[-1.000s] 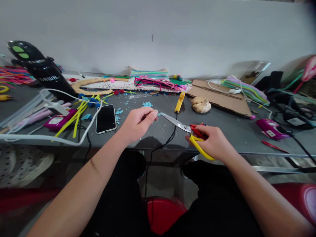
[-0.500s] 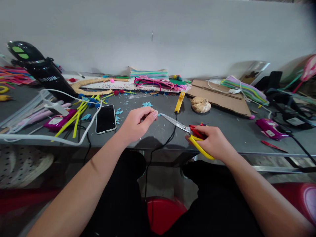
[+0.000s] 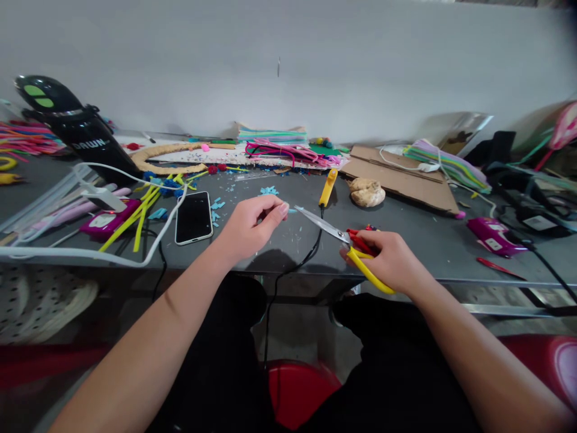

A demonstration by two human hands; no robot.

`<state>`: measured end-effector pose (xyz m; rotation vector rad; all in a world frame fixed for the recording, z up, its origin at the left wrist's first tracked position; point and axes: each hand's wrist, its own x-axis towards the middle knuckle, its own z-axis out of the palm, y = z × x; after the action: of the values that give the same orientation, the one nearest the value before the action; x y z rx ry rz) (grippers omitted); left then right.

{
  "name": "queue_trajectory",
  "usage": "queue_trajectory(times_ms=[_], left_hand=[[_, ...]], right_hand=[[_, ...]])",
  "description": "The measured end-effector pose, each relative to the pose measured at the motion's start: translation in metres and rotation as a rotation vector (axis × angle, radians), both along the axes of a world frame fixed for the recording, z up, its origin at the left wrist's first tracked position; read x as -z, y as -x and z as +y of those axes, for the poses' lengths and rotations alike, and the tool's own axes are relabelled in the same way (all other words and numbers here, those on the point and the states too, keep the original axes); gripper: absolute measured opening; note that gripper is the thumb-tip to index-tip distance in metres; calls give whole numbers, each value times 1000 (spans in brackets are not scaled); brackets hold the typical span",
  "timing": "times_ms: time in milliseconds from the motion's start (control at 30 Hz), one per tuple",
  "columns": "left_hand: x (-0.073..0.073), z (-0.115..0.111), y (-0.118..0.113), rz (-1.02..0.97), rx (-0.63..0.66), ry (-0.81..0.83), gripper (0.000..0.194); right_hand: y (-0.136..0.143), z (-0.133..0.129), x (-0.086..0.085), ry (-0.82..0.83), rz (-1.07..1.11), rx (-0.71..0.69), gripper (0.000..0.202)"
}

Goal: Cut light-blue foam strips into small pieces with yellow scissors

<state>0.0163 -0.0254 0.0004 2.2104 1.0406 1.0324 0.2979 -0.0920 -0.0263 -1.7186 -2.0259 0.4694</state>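
Between the thumb and forefinger of my left hand [image 3: 256, 227] is pinched a tiny light-blue strip [image 3: 292, 211], its end poking out to the right. My right hand [image 3: 388, 260] grips scissors [image 3: 331, 230] with red and yellow handles. Their blades point left, tips close to the blue strip, and look nearly closed. Beyond my left hand lies a small heap of blue cut pieces [image 3: 269, 190], with more blue pieces [image 3: 216, 205] beside a phone [image 3: 193, 218]. A yellow glue gun [image 3: 329, 187] with a black cord rests behind the scissors.
A black bottle [image 3: 90, 135] stands at the left, near a white cable [image 3: 135, 263] and yellow strips [image 3: 142, 216]. Toward the back are pink pipe cleaners [image 3: 288, 151], a cardboard sheet [image 3: 406, 180] and a beige lump [image 3: 366, 192]. A purple device [image 3: 496, 236] sits at the right.
The scissors and my right hand have shifted slightly to the right, so the tips are a little farther from my left fingers. My left hand has stayed almost still.
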Motion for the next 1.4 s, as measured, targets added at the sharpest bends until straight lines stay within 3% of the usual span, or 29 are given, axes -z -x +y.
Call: queue_trajectory(times_ms=[367, 700, 1200, 1400], left_hand=[[1, 1, -1, 0, 6, 5, 28], [0, 0, -1, -9, 6, -5, 27], [1, 1, 0, 8, -5, -17, 26], [0, 0, 0, 2, -11, -7, 26]], right_hand=[[-1, 0, 0, 11, -39, -22, 19], [2, -2, -2, 7, 14, 11, 41], [1, -1, -1, 41, -28, -13, 26], [4, -3, -5, 46, 24, 7, 40]])
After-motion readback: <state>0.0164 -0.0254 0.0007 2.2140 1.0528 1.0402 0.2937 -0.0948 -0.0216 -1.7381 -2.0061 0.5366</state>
